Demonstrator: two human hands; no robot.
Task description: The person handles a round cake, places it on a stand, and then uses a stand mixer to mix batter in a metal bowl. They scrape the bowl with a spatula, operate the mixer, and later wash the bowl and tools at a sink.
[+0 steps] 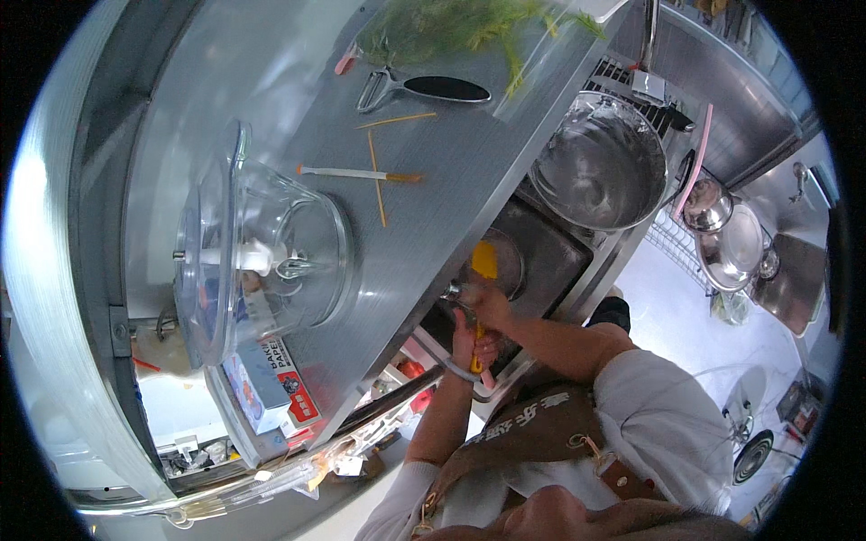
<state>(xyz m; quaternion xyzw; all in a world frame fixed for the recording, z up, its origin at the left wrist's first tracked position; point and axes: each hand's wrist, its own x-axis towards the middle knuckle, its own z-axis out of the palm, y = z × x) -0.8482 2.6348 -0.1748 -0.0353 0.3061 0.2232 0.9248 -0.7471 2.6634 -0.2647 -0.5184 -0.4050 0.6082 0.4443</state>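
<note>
My left hand point(473, 348) is closed around the yellow handle point(477, 365) of a tool over a dark sunken basin point(558, 260). Just beyond it is my right hand point(490, 308), somewhat blurred and gripping the same tool farther along. A flat yellow end point(484, 259) sticks out past the right hand's fingers; the tool's middle is covered by my hands. Close to my right fingertips is a small shiny metal fitting point(452, 291). A round rim point(519, 265) shows inside the basin beneath the yellow end.
On the steel counter point(440, 196) are a clear bowl point(331, 264) with a white shaft inside, a Y-shaped peeler point(443, 88), a small brush point(358, 174), thin sticks point(396, 120), bagged leafy herbs point(446, 30) and boxes point(260, 385). A large smeared metal bowl point(599, 162) stands beside the basin.
</note>
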